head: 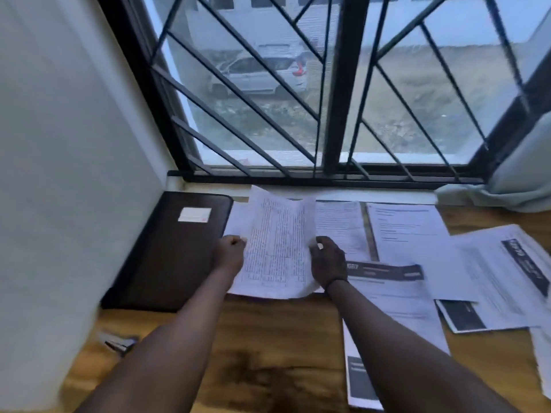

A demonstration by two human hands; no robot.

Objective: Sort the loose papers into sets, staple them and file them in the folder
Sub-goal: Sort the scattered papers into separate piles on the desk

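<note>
While both hands' fingers curl tight, left hand (229, 254) and right hand (327, 261) grip the gridded sheet (278, 245).

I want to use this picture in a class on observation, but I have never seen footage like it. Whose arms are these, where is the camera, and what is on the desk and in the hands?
There is no machine: a person wears a camera on the head, looking forward and down, so the arms are their own. The left hand and right hand each grip a side edge of one sheet printed with a table. On the wooden desk a closed dark folder lies to the left, more loose papers spread to the right, and a blurred object, perhaps a stapler, sits near the wall. Behind is a barred window.
</note>
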